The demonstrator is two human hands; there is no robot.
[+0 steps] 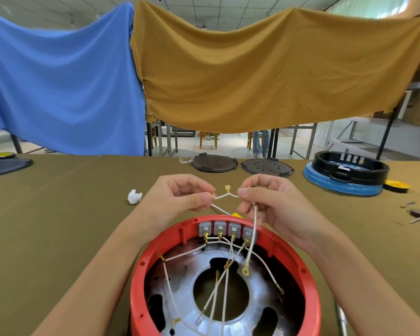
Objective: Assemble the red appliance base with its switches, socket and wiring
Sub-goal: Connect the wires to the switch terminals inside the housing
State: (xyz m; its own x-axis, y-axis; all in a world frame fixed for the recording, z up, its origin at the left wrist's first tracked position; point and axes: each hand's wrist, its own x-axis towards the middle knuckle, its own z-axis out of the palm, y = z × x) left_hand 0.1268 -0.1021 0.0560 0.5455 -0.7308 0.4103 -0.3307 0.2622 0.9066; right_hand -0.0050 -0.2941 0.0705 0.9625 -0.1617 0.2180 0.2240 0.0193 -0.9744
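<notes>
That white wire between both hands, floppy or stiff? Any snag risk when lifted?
Likely floppy: the white wire kinks into a V between the left hand and right hand, and its tail droops into the red base. Probably very light, since fingertip pinches carry it. It may snag, because its tail hangs among the other leads by the grey switches.

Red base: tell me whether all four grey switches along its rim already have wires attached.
Yes. Each of the four grey switches on the red base has a brass terminal with a white wire below it.
</notes>
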